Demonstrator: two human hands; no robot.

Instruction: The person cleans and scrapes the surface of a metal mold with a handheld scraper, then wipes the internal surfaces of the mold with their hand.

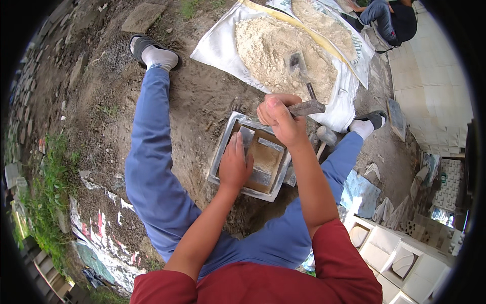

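Note:
A rectangular grey frame [218, 158] rests on the ground between my legs, with sandy material and several flat grey bars inside it. My left hand [235, 164] lies over its left side, fingers stretched out along a flat grey bar [246, 136] and thumb apart. Above the frame's upper right corner, my right hand [280, 117] is closed round a short, thick wooden-handled tool [307, 108]. The rest of that tool is hidden by the hand. Just beyond it, a small trowel [296, 63] lies on a heap of pale sandy powder [268, 48].
The powder sits on an opened white sack [215, 44]. Rounded stones [326, 135] lie right of the frame. White moulded blocks [385, 243] are stacked at lower right, by a pale wall [430, 81]. Another person [379, 20] is at upper right. Weeds [48, 202] grow at left.

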